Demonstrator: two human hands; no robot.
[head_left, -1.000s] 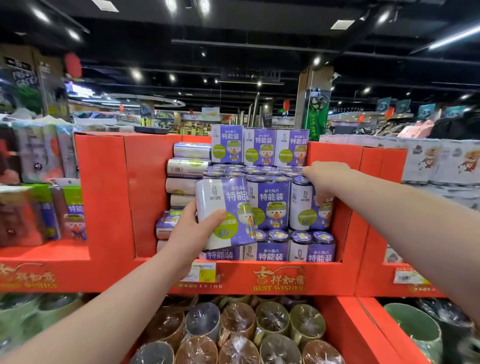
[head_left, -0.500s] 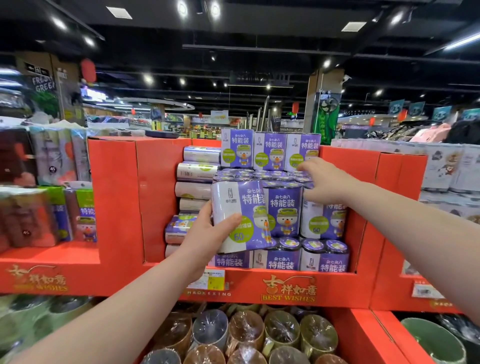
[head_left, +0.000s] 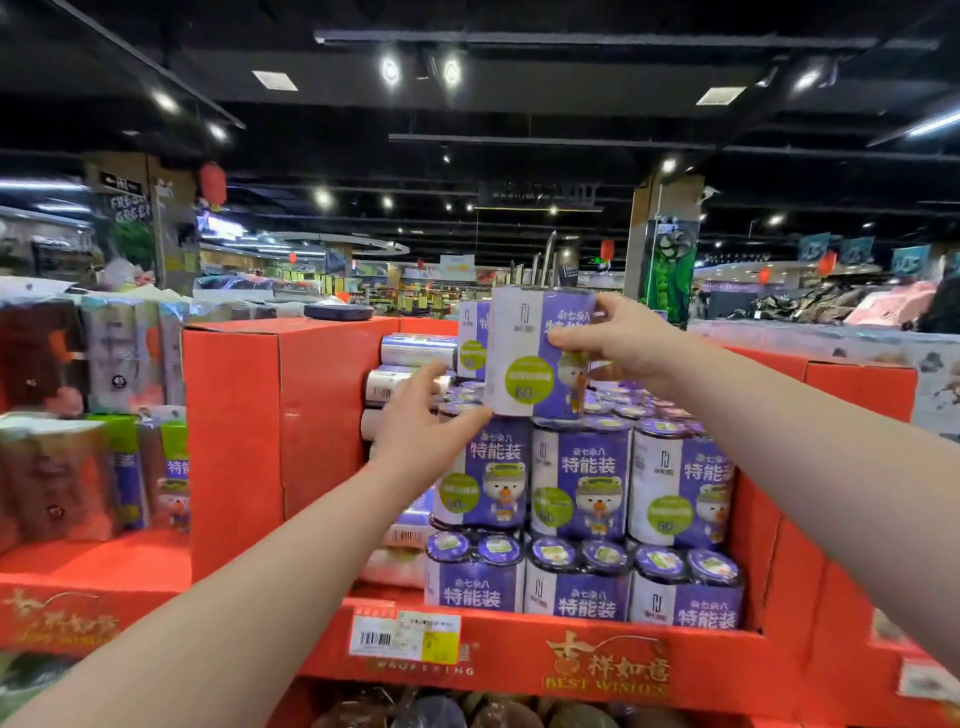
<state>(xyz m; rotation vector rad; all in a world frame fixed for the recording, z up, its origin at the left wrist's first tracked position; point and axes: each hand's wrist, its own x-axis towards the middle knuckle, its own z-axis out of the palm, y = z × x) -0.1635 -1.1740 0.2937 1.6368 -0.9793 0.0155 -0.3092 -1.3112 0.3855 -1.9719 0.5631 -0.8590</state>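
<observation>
A purple-and-white pack of rolls (head_left: 524, 358) with a green "60" sticker stands raised on top of the middle layer of the same packs (head_left: 576, 483) in a red cardboard display bin (head_left: 519, 660). My right hand (head_left: 618, 345) grips its right side from the front. My left hand (head_left: 423, 421) is at its lower left corner, thumb under the bottom edge and fingers spread open beside it. Two layers of like packs sit below, the bottom row (head_left: 582, 587) at the bin's front.
A price tag (head_left: 405, 636) is stuck to the bin's front lip. Rolls lying on their sides (head_left: 410, 348) are stacked at the left inside the bin. Other wrapped packs (head_left: 119, 358) fill the red bin on the left. Wrapped round goods (head_left: 467, 712) lie in the tier below.
The pack was held low in front of the stack by my left hand; now it is up on the top level, my right hand has taken hold of it and my left hand has loosened.
</observation>
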